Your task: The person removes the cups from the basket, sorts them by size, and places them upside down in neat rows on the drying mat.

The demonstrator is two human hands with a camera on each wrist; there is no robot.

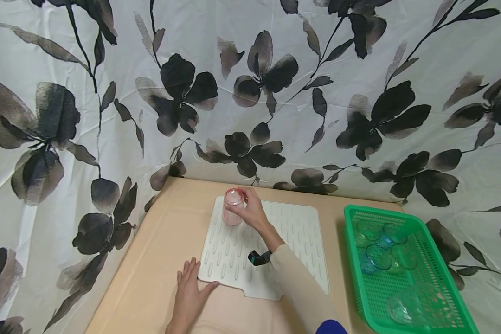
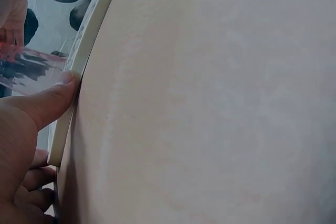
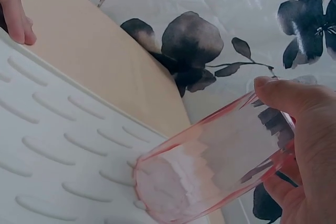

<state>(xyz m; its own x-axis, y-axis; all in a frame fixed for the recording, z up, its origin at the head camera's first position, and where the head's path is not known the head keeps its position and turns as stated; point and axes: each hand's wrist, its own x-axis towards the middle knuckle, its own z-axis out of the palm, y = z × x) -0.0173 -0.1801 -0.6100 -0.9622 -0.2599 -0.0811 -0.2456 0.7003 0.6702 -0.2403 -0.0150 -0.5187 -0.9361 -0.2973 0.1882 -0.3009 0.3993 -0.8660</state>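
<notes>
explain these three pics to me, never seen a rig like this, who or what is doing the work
There is no robot, just a person's bare right hand and left hand. The wide picture comes from a camera worn on the head, looking forward and down. The two close ones come from cameras worn one on each wrist.

On the tan table lie a white rectangular mat patterned with short bars and a green plastic basket holding see-through blue and green cups and a clear vessel. The right hand holds a see-through pink tumbler near the mat's far left corner; its base looks to be on the mat. The left hand touches the mat's edge at the near left corner.
</notes>
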